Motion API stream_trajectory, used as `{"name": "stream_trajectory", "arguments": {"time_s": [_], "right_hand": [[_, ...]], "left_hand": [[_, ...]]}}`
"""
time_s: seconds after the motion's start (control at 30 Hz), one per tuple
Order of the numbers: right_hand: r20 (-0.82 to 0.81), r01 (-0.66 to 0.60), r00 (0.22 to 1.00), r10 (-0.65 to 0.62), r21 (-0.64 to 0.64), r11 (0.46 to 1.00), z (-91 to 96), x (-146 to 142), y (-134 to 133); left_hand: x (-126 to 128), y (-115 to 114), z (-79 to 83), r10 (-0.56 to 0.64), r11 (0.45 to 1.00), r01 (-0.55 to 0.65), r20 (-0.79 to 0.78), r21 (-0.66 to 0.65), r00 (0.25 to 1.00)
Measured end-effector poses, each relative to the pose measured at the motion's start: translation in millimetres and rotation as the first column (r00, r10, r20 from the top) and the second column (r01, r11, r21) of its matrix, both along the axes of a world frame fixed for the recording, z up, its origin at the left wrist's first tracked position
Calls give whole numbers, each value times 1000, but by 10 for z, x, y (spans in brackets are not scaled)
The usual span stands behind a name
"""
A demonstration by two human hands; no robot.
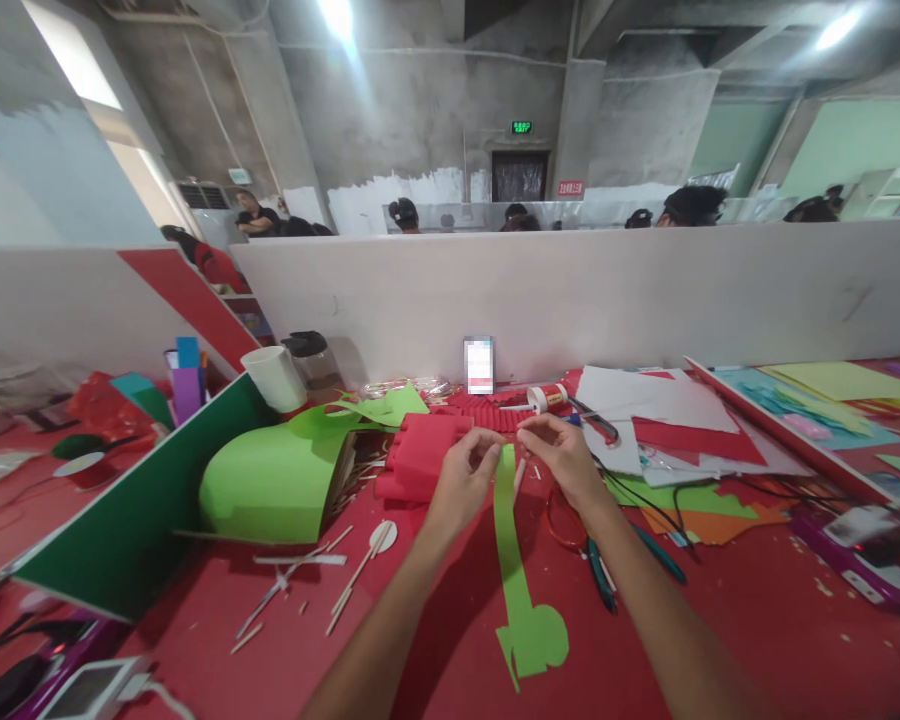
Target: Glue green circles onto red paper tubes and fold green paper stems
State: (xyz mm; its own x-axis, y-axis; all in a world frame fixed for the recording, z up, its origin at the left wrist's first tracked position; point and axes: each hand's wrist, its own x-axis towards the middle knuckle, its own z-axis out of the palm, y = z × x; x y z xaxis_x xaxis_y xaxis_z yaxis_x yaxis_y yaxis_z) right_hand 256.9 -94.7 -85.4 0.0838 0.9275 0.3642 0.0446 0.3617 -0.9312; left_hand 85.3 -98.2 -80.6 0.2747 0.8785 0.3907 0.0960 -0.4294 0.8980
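At my left, the dark green divider (150, 510) stands on the red counter (202, 630). Just beyond it a white cup (274, 378) leans over, its inside hidden from me, next to a clear bottle with a dark lid (311, 358), whose contents I cannot make out. Nearer lies an arched light green cover (270, 485), its open mouth facing right, with thin sticks and paper scraps in and around the opening. More wooden sticks (356, 590) lie loose in front, some across a white disc (383, 537). A bundle of red paper rolls (424, 458) sits just beside my left hand (461, 472).

The green paper strip (508, 535) lies between my forearms, its long axis running from far to near, the broad, notched end closest to my body. Its narrow far end is between my two hands, closer to the left, whose thumb and index fingers come together and seem to pinch it. A phone (480, 365) stands beyond, against the partition (607, 300).

My right hand (568, 462) is just right of that end, fingers drawn narrow; I cannot tell whether they hold anything. Past it a white glue bottle (547, 398) lies on its side, nozzle leftward, its fill unseen. Green-handled pliers (602, 577) rest below my right wrist, and white paper sheets (649, 405) spread far right.
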Motion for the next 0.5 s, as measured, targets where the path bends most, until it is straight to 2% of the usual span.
{"name": "stream_trajectory", "arguments": {"time_s": [0.1,0.27,0.33,0.5], "right_hand": [[-3,19,1000,-19,18,1000,28,34,-13],[71,-175,982,176,-21,984,81,29,-70],[101,-207,973,209,-27,978,65,10,-67],[62,-138,988,139,-28,990,-12,-23,-20]], "left_hand": [[0,7,-10,-12,1000,12,11,2,1000],[15,4,-11,-9,1000,9,28,-2,1000],[18,1,-8,-14,1000,14,31,2,999],[12,-6,-14,-46,998,45,13,36,999]]}}
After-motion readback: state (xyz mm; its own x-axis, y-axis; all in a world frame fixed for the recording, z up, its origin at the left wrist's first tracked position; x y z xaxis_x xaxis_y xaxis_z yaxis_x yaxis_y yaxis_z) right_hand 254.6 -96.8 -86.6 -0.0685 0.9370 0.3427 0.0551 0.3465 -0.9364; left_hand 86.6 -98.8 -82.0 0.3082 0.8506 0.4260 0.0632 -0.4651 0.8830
